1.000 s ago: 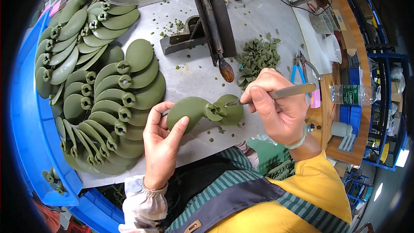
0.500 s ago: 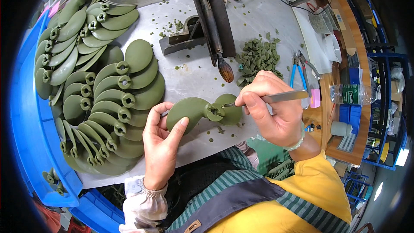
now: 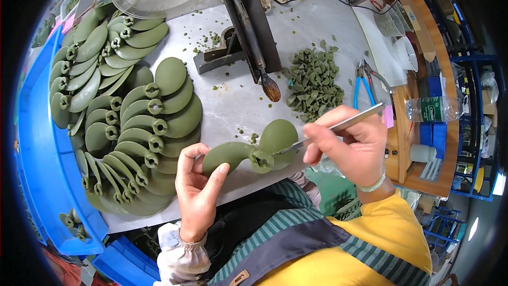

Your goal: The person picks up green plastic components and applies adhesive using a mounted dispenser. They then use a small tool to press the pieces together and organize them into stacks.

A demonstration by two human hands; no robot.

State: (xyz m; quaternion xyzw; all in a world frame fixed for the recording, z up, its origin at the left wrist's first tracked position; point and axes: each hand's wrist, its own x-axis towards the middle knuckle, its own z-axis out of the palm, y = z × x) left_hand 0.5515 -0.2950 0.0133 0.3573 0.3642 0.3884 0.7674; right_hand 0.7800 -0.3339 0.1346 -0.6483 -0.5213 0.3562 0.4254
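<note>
Between the thumb and fingers of my left hand (image 3: pixel 198 193) is the left blade of an olive-green two-bladed propeller (image 3: pixel 228 154). It is held above the near edge of the table, its slotted round hub facing up. My right hand (image 3: pixel 352 151) is closed around a slim silver knife (image 3: pixel 357 117), gripped like a pen. The knife's thin tip crosses the right blade and reaches the hub's edge; whether it touches cannot be seen clearly. Many matching propellers (image 3: pixel 172 77) lie in overlapping rows to the left.
A large soldering iron (image 3: pixel 248 26) with a blue handle rests on a black metal stand (image 3: pixel 219 61). Green offcuts (image 3: pixel 315 82) are heaped right of it, near blue-handled pliers (image 3: pixel 364 87). A blue crate (image 3: pixel 39 143) borders the left; a plastic bottle (image 3: pixel 434 109) lies at right.
The propeller has been turned in my left hand: its right blade now stands higher and shows broader. My right hand has shifted right, and the knife tip slants down toward the hub.
</note>
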